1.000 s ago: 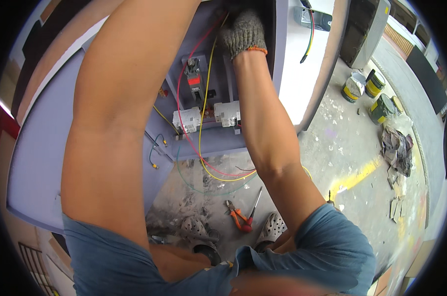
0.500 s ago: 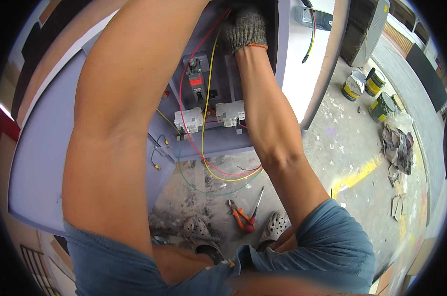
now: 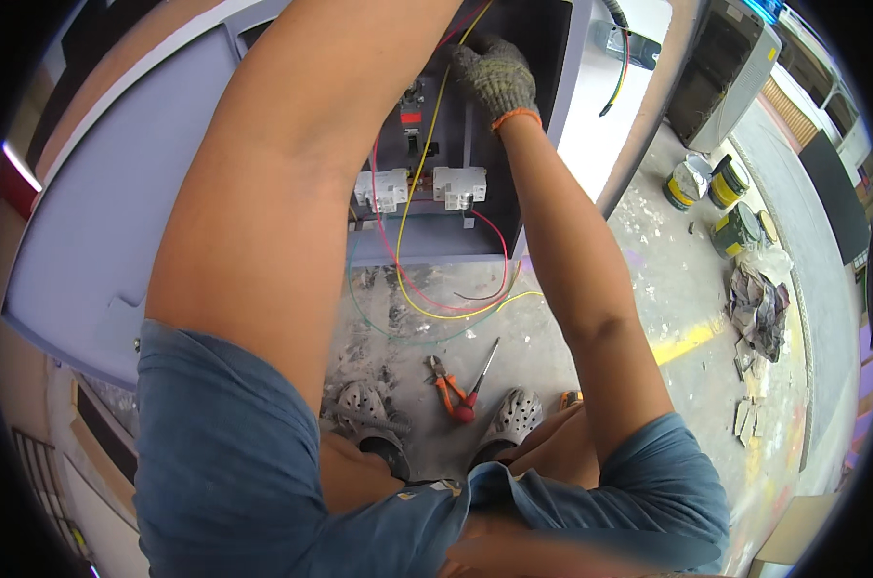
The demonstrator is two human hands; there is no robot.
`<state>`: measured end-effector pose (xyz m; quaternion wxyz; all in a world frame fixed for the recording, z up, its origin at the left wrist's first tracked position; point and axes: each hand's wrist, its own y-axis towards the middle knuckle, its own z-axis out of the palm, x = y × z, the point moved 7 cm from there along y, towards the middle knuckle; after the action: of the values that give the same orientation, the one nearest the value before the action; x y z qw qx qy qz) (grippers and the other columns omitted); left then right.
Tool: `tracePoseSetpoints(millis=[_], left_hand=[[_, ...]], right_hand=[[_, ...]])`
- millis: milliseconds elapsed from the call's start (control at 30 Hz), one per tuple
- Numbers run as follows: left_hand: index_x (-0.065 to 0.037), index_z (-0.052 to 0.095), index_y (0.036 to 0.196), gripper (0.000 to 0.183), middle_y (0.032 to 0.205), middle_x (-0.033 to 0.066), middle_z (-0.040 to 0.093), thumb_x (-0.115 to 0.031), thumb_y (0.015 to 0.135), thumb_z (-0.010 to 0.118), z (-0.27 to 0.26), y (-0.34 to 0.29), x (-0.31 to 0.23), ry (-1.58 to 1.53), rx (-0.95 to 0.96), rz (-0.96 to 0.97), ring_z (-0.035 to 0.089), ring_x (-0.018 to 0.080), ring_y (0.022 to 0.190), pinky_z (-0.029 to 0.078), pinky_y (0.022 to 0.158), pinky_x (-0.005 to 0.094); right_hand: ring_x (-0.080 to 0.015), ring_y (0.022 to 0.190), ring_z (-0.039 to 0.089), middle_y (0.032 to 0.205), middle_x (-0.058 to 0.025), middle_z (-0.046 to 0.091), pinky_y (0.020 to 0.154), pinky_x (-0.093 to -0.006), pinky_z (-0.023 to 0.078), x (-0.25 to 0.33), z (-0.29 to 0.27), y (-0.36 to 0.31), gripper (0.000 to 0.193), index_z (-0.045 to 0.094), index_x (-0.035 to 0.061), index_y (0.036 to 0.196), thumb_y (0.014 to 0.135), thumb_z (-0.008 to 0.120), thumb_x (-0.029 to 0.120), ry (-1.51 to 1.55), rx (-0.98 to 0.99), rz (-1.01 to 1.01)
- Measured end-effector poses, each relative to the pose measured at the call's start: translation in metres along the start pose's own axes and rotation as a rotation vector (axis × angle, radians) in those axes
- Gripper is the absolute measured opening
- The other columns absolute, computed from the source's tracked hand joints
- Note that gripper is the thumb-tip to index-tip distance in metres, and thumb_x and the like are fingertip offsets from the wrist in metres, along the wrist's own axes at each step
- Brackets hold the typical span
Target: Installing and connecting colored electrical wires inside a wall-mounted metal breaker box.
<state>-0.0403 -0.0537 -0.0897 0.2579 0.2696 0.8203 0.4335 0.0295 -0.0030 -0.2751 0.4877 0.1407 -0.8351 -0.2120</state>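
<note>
- Yellow wire (image 3: 437,111) droops out of the cabinet (image 3: 436,249); probably light, springy, slick.
- I'd pinch it up high.
- Right hand (image 3: 500,79): can't tell if the gloved grip's pinching anything; left hand's out of frame.

Renovation site: spattered floor (image 3: 687,279), paint cans (image 3: 737,231), electrical cabinet (image 3: 456,248).

Rough-knit glove (image 3: 502,83), smooth metal cabinet (image 3: 448,247), plastic-coated wires (image 3: 399,252)

The spattered grey floor (image 3: 677,284) carries orange-handled pliers (image 3: 445,383), a red-handled screwdriver (image 3: 469,403), several tins (image 3: 737,229) and a crumpled bundle (image 3: 759,308).
</note>
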Motion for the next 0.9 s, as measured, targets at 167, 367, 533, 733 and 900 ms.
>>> tracePoseSetpoints(millis=[167, 367, 533, 733, 900], left_hand=[[0.002, 0.070, 0.091, 0.037, 0.087, 0.0224, 0.069, -0.031, 0.094, 0.054, -0.014, -0.016, -0.022, 0.005, -0.144, 0.054, 0.067, 0.0336, 0.084, 0.051, 0.077, 0.0444], [0.000, 0.070, 0.084, 0.031, 0.087, 0.0230, 0.069, -0.030, 0.088, 0.060, 0.006, -0.161, 0.055, 0.069, -0.145, -0.391, 0.068, 0.0358, 0.085, 0.051, 0.078, 0.0469], [-0.005, 0.073, 0.108, 0.039, 0.105, 0.0184, 0.071, -0.036, 0.087, 0.060, 0.024, -0.188, 0.148, 0.333, -0.038, -0.463, 0.066, 0.0361, 0.100, 0.048, 0.095, 0.0422], [-0.011, 0.074, 0.106, 0.035, 0.105, 0.0169, 0.071, -0.039, 0.090, 0.060, 0.046, -0.173, 0.150, 0.356, 0.301, -0.685, 0.065, 0.0363, 0.107, 0.050, 0.094, 0.0443], [-0.010, 0.075, 0.101, 0.030, 0.097, 0.0128, 0.073, -0.035, 0.089, 0.063, 0.025, -0.177, 0.110, 0.100, 0.086, -0.688, 0.068, 0.0360, 0.094, 0.053, 0.085, 0.0447]], right_hand=[[-0.0403, 0.103, 0.065, 0.108, -0.0222, 0.069, 0.092, -0.0463, 0.050, -0.003, 0.005, 0.006, 0.044, 0.070, 0.0067, 0.109, 0.084, 0.058, 0.040, -0.064, 0.060, -0.028], [-0.0443, 0.110, 0.060, 0.111, -0.0312, 0.063, 0.090, -0.0496, 0.050, -0.005, -0.008, 0.014, 0.045, 0.067, 0.0007, 0.108, 0.091, 0.049, 0.037, -0.256, 0.088, -0.063], [-0.0415, 0.100, 0.065, 0.107, -0.0295, 0.065, 0.089, -0.0481, 0.051, 0.008, 0.006, 0.000, 0.043, 0.069, 0.0006, 0.102, 0.095, 0.044, 0.036, -0.258, -0.023, 0.048], [-0.0384, 0.106, 0.064, 0.112, -0.0224, 0.068, 0.092, -0.0421, 0.049, -0.011, 0.001, -0.011, 0.048, 0.068, 0.0027, 0.113, 0.083, 0.057, 0.039, 0.223, 0.124, 0.102], [-0.0356, 0.105, 0.066, 0.111, -0.0198, 0.069, 0.094, -0.0414, 0.049, -0.008, -0.014, -0.012, 0.045, 0.067, 0.0042, 0.115, 0.082, 0.059, 0.035, 0.073, 0.047, 0.094]])
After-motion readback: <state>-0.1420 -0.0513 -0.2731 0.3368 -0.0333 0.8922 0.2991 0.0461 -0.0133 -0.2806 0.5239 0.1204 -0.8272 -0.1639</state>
